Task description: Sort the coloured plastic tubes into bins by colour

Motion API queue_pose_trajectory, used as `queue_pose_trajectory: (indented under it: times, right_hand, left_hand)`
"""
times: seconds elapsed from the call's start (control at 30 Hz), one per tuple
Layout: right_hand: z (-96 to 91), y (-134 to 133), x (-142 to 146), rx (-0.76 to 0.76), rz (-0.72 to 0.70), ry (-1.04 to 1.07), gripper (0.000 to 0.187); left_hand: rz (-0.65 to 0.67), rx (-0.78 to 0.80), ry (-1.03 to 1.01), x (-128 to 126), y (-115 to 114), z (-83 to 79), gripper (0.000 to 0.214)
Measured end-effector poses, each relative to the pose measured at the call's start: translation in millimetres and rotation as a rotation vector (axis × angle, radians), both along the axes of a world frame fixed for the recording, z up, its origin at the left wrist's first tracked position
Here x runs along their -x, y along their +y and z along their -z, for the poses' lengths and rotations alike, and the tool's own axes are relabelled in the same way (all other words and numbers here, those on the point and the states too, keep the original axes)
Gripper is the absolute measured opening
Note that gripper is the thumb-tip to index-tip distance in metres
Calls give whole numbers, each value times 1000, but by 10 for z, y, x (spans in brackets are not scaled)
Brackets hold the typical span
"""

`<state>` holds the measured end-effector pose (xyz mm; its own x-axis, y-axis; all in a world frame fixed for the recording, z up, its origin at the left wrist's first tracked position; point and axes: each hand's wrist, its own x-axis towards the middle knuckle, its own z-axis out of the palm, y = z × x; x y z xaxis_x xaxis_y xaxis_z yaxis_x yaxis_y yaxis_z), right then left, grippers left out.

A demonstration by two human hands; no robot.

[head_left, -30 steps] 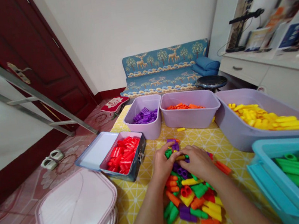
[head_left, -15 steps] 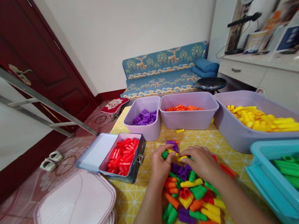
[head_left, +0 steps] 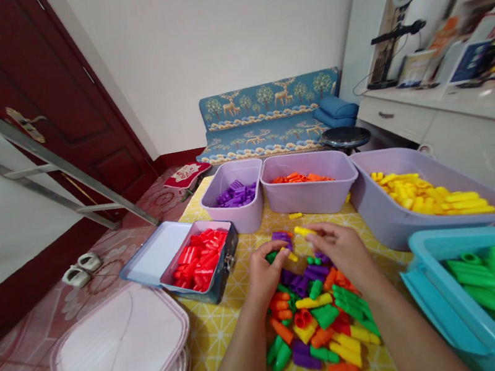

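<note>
My left hand [head_left: 265,272] is over the far edge of a mixed pile of plastic toy pieces [head_left: 313,301]. Its thumb and fingers are closed on a small yellow plastic piece [head_left: 292,256]. A green piece [head_left: 271,257] shows between its fingers and thumb; whether it is held I cannot tell. To the right, my right hand [head_left: 343,252] pinches another yellow plastic piece [head_left: 302,231], raised a little above the pile. Just beyond the left fingers lies a purple piece [head_left: 283,239]. Orange, green, purple, yellow and red pieces lie jumbled beneath both hands.
Lilac bins hold purple [head_left: 238,194], orange [head_left: 303,178] and yellow pieces [head_left: 427,194]. A teal bin [head_left: 437,287] of green pieces stands at right. Left are an open tin case [head_left: 233,257] with red pieces and stacked lids [head_left: 118,350]. A yellow patterned cloth [head_left: 223,327] covers the table.
My right hand has moved up and slightly away from the left, lifting its yellow piece off the pile. More pieces show beneath it. My left hand stays nearly in place.
</note>
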<state>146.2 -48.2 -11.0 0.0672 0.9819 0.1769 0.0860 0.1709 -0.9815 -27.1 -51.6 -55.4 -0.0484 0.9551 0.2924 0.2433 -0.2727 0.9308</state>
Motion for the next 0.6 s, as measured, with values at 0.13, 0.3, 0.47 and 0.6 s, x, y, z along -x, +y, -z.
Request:
queue_pose_trajectory:
  times: [0.13,0.3,0.47,0.6]
  right_hand:
    - [-144,20,-80,-262,397,630,34]
    - [59,41,11,-10,226,379,36]
    - [293,-5,255,-18,-111,-237,30]
    - [319,-36,314,-86,-96,-527,28]
  left_hand:
    - [-6,8,19,1,-5,-8,16]
    - [-13,-4,3,5,3,11,16]
    - [-4,-30,-25,3,13,9,14]
    - [1,-17,-40,0,9,-10,13]
